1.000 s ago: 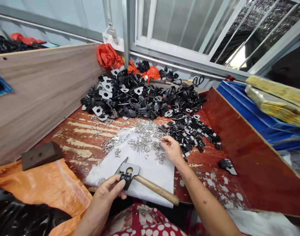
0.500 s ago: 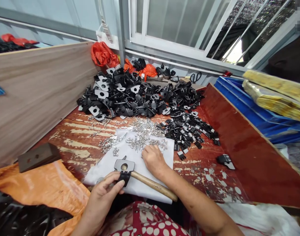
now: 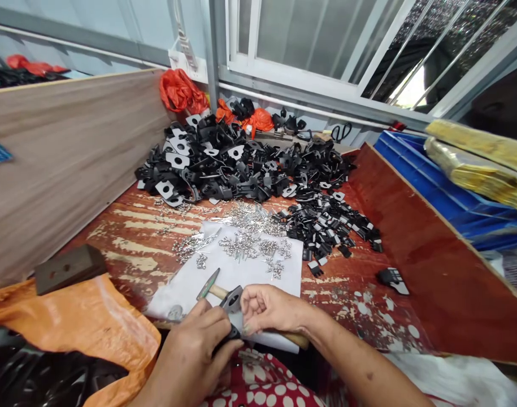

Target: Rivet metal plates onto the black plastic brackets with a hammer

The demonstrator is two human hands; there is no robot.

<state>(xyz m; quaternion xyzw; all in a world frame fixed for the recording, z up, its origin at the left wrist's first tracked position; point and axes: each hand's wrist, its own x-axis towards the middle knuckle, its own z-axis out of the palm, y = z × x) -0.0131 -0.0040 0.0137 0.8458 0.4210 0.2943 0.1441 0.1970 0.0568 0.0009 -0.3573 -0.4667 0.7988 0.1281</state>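
My left hand is closed round a black plastic part with a round hole, held tilted near the table's front edge. Against the part's right side is my right hand, its fingers curled and pinched together; whatever they hold is too small to make out. Under both hands lies a hammer, its head showing on the white sheet and its wooden handle partly hidden. Small metal pins are heaped on the sheet beyond the hands, with a smaller cluster closer.
A large pile of black parts fills the back, with smaller black pieces at its right. Wooden boards flank the table. A brown block and orange bag lie left; a blue crate stands right.
My right hand has come back from the metal pins to the black part. My left hand has lifted and turned the part off the hammer. A small pin cluster now shows where my right hand was.
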